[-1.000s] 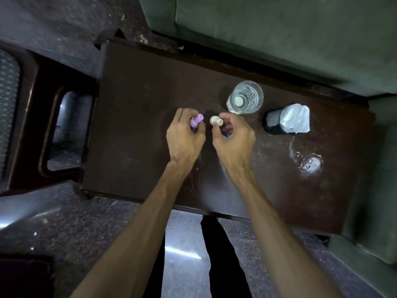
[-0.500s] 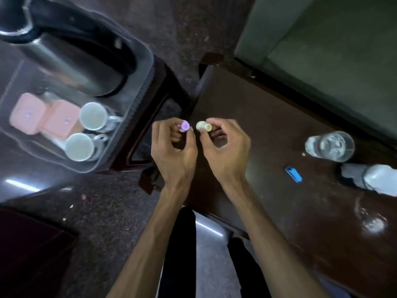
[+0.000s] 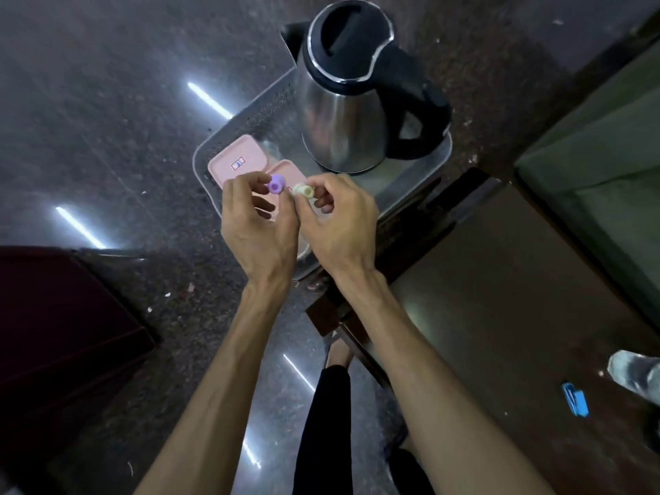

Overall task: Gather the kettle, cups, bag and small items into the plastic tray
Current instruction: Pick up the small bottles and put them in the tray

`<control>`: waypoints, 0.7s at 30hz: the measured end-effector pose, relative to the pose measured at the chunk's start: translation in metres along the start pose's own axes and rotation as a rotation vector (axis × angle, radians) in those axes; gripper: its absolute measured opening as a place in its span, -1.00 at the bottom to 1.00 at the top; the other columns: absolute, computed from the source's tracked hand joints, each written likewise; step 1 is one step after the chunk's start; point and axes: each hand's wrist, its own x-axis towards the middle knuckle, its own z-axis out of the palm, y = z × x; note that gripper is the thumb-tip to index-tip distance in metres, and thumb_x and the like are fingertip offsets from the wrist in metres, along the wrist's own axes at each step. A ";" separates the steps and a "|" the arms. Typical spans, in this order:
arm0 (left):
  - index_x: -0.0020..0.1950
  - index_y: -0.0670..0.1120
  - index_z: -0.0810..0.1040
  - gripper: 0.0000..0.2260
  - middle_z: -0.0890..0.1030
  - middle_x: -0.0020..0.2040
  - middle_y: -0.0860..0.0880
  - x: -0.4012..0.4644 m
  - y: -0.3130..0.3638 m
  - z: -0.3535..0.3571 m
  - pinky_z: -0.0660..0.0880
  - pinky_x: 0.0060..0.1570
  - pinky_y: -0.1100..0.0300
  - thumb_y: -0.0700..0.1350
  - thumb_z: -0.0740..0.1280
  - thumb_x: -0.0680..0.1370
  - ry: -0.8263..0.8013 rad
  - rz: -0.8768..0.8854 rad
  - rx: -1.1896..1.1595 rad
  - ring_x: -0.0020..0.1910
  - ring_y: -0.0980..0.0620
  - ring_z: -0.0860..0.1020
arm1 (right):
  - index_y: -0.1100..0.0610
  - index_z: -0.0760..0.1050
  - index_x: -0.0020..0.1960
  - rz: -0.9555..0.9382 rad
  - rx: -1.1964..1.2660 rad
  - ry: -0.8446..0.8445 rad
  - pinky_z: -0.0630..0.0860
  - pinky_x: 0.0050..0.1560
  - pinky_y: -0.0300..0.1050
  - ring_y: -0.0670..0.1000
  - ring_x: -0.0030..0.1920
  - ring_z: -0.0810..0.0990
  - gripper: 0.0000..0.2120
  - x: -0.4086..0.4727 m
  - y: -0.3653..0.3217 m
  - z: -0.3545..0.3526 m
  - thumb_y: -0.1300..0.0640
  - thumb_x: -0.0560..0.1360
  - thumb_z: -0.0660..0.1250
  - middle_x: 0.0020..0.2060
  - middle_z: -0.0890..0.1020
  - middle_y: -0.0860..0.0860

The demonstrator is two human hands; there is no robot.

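Note:
A clear grey plastic tray [image 3: 250, 126] sits on a dark stool. In it stands a steel kettle [image 3: 343, 112] with a black lid and handle, and beside it lie two pink flat packs [image 3: 237, 162]. My left hand [image 3: 257, 226] pinches a small purple piece [image 3: 275, 184] over the tray. My right hand [image 3: 339, 223] pinches a small cream piece [image 3: 303, 190] right beside it. The cups in the tray are hidden under my hands.
A dark brown table [image 3: 518, 316] stretches to the right, with a small blue item [image 3: 575, 398] and a clear bottle [image 3: 639, 376] at the right edge. A green sofa [image 3: 607, 166] lies beyond it. A dark maroon cabinet [image 3: 60, 316] stands at the left on the speckled floor.
My view and both hands have swung left from the table to above the tray. The purple and cream pieces stay pinched in my fingers.

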 end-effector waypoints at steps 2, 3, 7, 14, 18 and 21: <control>0.02 -0.21 0.58 -0.79 0.63 -0.04 -0.10 0.007 -0.011 -0.004 0.57 -0.16 -0.11 -0.07 0.43 0.52 0.002 -0.012 0.046 -0.26 -0.06 0.60 | 0.20 0.69 -0.01 -0.010 -0.012 -0.045 0.65 -0.12 0.13 0.07 -0.20 0.67 -0.87 0.005 -0.002 0.013 0.16 0.50 0.53 -0.17 0.71 0.06; 0.03 -0.19 0.58 -0.78 0.62 -0.04 -0.09 0.009 -0.015 -0.006 0.56 -0.17 -0.11 -0.05 0.43 0.54 0.005 -0.015 0.056 -0.26 -0.05 0.60 | 0.21 0.68 0.00 -0.015 -0.010 -0.056 0.66 -0.12 0.15 0.09 -0.18 0.68 -0.85 0.006 -0.002 0.017 0.15 0.50 0.53 -0.16 0.71 0.07; 0.09 -0.16 0.58 -0.74 0.60 -0.04 -0.07 -0.002 -0.018 -0.010 0.56 -0.22 -0.10 -0.02 0.47 0.53 -0.010 -0.004 0.063 -0.26 -0.01 0.55 | 0.19 0.67 0.00 -0.023 0.010 -0.024 0.66 -0.17 0.10 0.05 -0.21 0.65 -0.84 -0.005 0.004 0.012 0.10 0.52 0.54 -0.21 0.68 0.02; 0.04 -0.21 0.60 -0.85 0.61 -0.04 -0.10 -0.058 0.007 0.003 0.56 -0.16 -0.10 -0.22 0.46 0.50 -0.172 0.024 0.032 -0.23 -0.09 0.59 | 0.21 0.70 0.06 0.045 0.033 0.080 0.67 -0.17 -0.08 -0.02 -0.22 0.68 -0.83 -0.042 0.030 -0.034 0.27 0.46 0.53 -0.12 0.71 0.05; 0.01 -0.21 0.62 -0.90 0.60 -0.06 -0.09 -0.100 0.029 0.018 0.53 -0.13 0.18 -0.27 0.45 0.51 -0.271 0.073 0.037 -0.14 0.08 0.54 | 0.19 0.71 0.07 0.129 0.031 0.172 0.67 -0.14 -0.13 -0.08 -0.22 0.69 -0.86 -0.072 0.055 -0.076 0.25 0.51 0.51 -0.10 0.71 0.01; 0.03 -0.18 0.63 -0.89 0.58 -0.06 -0.05 -0.139 0.041 0.031 0.49 -0.11 0.30 -0.28 0.43 0.52 -0.384 0.109 0.016 -0.15 0.15 0.52 | 0.17 0.70 0.09 0.214 0.004 0.229 0.68 -0.15 -0.06 -0.07 -0.21 0.70 -0.86 -0.098 0.080 -0.108 0.21 0.53 0.51 -0.11 0.70 -0.01</control>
